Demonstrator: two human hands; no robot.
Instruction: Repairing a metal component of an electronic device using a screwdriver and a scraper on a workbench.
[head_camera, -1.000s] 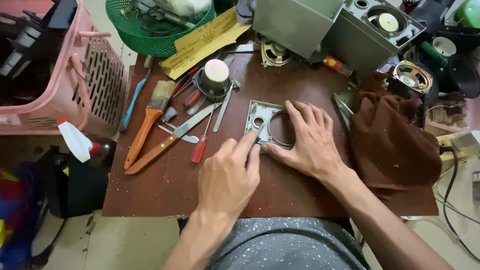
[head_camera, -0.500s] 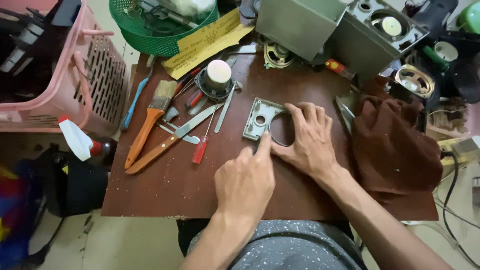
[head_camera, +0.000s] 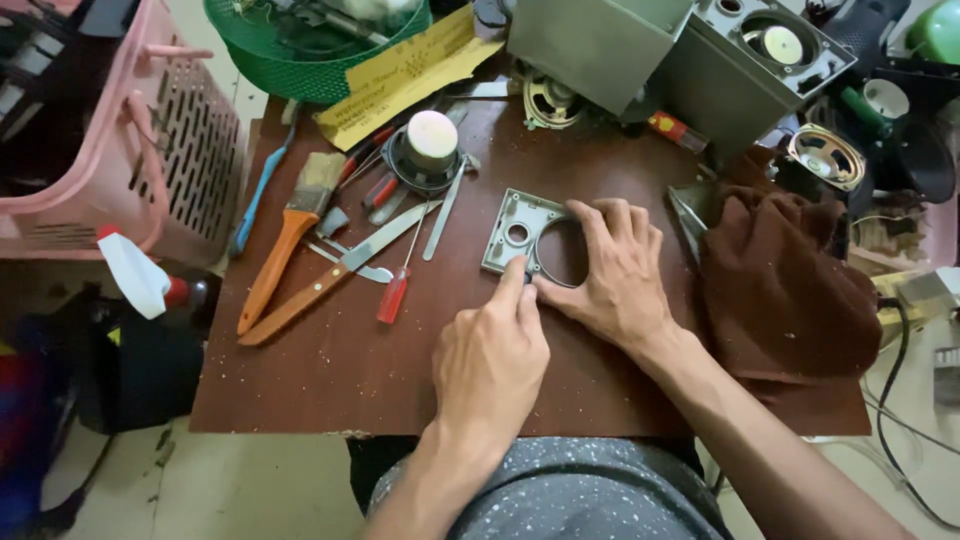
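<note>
A grey plastic speaker panel (head_camera: 512, 226) with one small round hole and one large one lies flat on the brown table (head_camera: 330, 370). My right hand (head_camera: 612, 272) rests on its right side, fingers spread around the large hole, holding it down. My left hand (head_camera: 492, 352) comes from below, with the index finger and thumb pinched together at the panel's near edge by the large hole. What sits between those fingertips is hidden.
Left of the panel lie a paintbrush (head_camera: 290, 228), a knife (head_camera: 330, 275), a red screwdriver (head_camera: 396, 290), a loose speaker (head_camera: 428, 150) and small tools. A brown cloth (head_camera: 785, 290) lies at the right. Grey speaker boxes (head_camera: 690, 50) stand behind. A pink basket (head_camera: 120, 150) and green basket (head_camera: 300, 60) are at the left.
My left hand has slid right and forward, from the panel's lower left corner to its near edge by the large hole. My right hand has stayed on the panel.
</note>
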